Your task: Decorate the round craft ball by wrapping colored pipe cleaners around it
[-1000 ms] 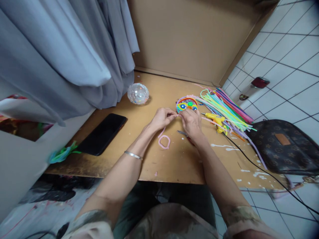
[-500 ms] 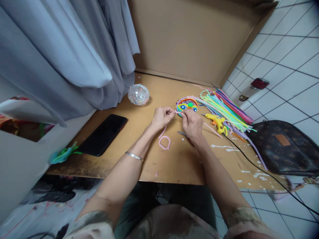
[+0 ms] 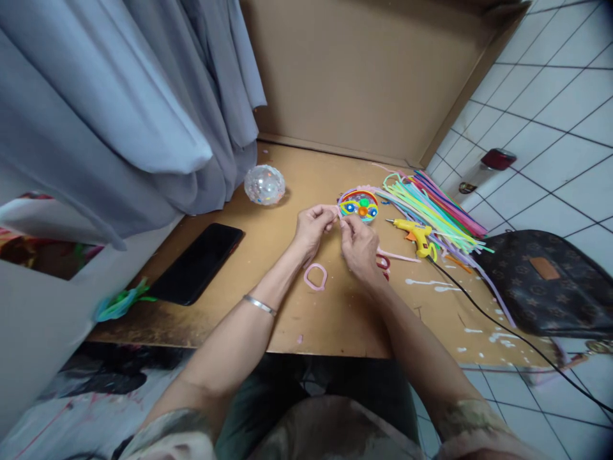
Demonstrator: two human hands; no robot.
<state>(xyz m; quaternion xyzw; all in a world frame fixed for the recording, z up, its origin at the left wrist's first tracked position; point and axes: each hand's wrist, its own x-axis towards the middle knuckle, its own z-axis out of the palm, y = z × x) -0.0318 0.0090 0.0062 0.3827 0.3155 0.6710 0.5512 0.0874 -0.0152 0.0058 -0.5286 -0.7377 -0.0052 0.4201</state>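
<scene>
A pale pink pipe cleaner (image 3: 401, 257) is pinched between the fingertips of my left hand (image 3: 312, 231) and my right hand (image 3: 359, 246). Both hands are closed and almost touch above the table. One end of the strand trails out past my right hand. Below my left hand lies a pink pipe-cleaner loop (image 3: 308, 277). Just beyond the fingertips sits a round, colourful decorated piece (image 3: 364, 203) with a yellow, blue, green and orange front. Dark red handles, apparently scissors (image 3: 384, 262), show partly from under my right wrist.
A yellow glue gun (image 3: 416, 236) with a black cord lies right of my hands, beside a bundle of coloured pipe cleaners (image 3: 431, 207). A brown bag (image 3: 550, 287) stands at the right edge. Leftward are a clear ball (image 3: 265, 185), a black phone (image 3: 198, 263) and grey curtains (image 3: 143, 96).
My right hand has shifted slightly left and the fingertips have come closer together on the pink pipe cleaner. The dark red handles now show beside my right wrist.
</scene>
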